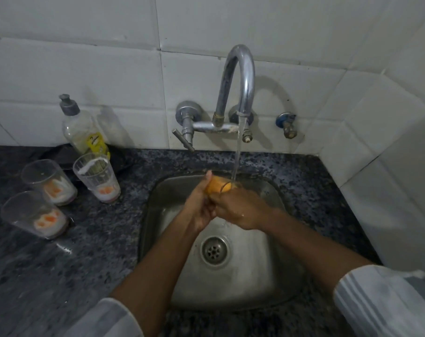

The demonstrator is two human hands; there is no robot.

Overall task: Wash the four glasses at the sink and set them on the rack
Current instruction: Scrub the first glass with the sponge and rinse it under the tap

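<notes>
Over the steel sink [274, 276] I hold one glass [218, 185] tilted under the running water; it looks orange inside. My left hand [199, 205] grips its base and side. My right hand [238, 207] holds it from the right, close against the left one. Three more glasses stand on the dark counter to the left, each with white and orange residue at the bottom: one near the sink [97, 177], one behind it [48, 182] and one nearest me [34, 215].
A curved chrome tap [238, 79] is fixed to the tiled wall, its stream falling into the glass. A nearly empty dish soap bottle [82, 127] stands at the back left. The sink drain [215, 250] lies below my wrists. No rack is in view.
</notes>
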